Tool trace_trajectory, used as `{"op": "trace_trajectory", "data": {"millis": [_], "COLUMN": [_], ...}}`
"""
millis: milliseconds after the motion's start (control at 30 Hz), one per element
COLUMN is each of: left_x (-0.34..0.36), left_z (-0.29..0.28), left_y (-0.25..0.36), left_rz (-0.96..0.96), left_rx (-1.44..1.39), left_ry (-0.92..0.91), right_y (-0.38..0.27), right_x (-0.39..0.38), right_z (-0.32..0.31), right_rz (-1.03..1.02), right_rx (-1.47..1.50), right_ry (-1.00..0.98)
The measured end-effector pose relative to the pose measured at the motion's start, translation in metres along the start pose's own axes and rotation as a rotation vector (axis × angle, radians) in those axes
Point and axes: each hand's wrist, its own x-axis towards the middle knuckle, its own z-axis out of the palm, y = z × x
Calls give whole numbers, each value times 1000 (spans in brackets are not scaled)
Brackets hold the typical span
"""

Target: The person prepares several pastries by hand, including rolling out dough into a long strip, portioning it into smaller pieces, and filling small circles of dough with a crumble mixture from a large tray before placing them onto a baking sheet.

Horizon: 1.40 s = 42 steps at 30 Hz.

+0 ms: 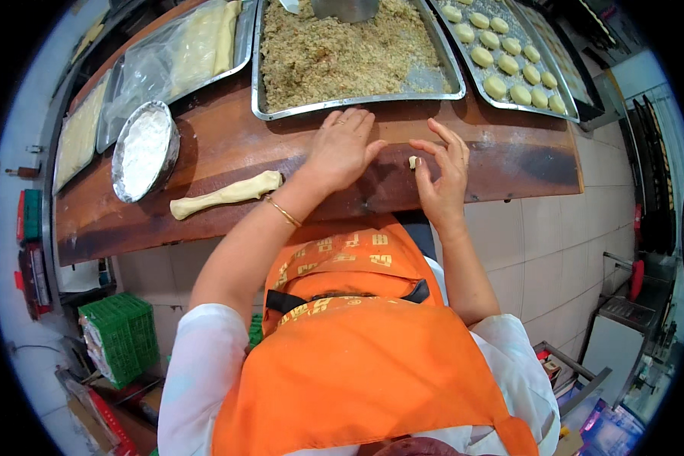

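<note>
My left hand (342,148) lies palm down on the wooden table, just in front of the tray of crumbly filling. Its fingers are stretched out, and whatever may be under the palm is hidden. To its right, my right hand (444,171) hovers low over the board with thumb and fingers apart. A tiny piece of pale dough (413,162) is right by the thumb tip; I cannot tell whether it touches the thumb or lies on the wood. A long, uneven roll of dough (226,194) rests on the table left of my left forearm.
Beyond my hands stands a metal tray (361,100) of brown crumbly filling with a metal container in it. At far right, another tray (556,115) bears rows of round dough pieces. A bowl of white flour (146,150) and plastic-covered dough sheets (194,57) are at left. The table edge (501,196) runs close by.
</note>
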Motion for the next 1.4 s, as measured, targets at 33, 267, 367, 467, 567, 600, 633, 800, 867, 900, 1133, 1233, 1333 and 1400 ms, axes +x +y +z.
{"op": "trace_trajectory", "data": {"millis": [33,267,367,467,567,600,633,800,867,900,1133,1233,1333,1400], "left_x": [-2,-10,-10,-10,-8,-7,-6,-18,-39,-40,-65,-74,-78,-84], "left_z": [2,2,4,6,6,6,6,-8,-20,-25,-24,-10,-18,-11], "left_y": [-7,-15,-13,-11,-11,-12,-15,-29,-23,-26,-9,3,24,14], "left_rz": [15,-63,-67,-55,-37,-25,2,-181,-313,-301,-373,-214,-201,-213], "left_rx": [56,7,35,63,29,14,41,-776,-991,-965,-475,-200,-53,-53], "left_ry": [-24,-161,-158,-155,-154,-153,-144,75,174,220,304,341,188,164], "right_y": [0,11,15,20,12,4,1,19,42,42,23,-7,-11,-12], "right_x": [-2,-11,-11,-10,-4,-2,-2,19,56,71,54,-24,-83,-99], "right_z": [-1,3,5,7,1,-2,-5,-72,-145,-171,-177,-106,-65,-53], "right_rz": [23,139,121,113,84,107,90,73,383,353,22,20,126,165], "right_rx": [10,111,84,71,97,143,144,343,238,294,379,-219,-357,-344], "right_ry": [9,1,-18,-25,-26,-28,-54,-723,-759,-299,408,-350,-799,-821]}}
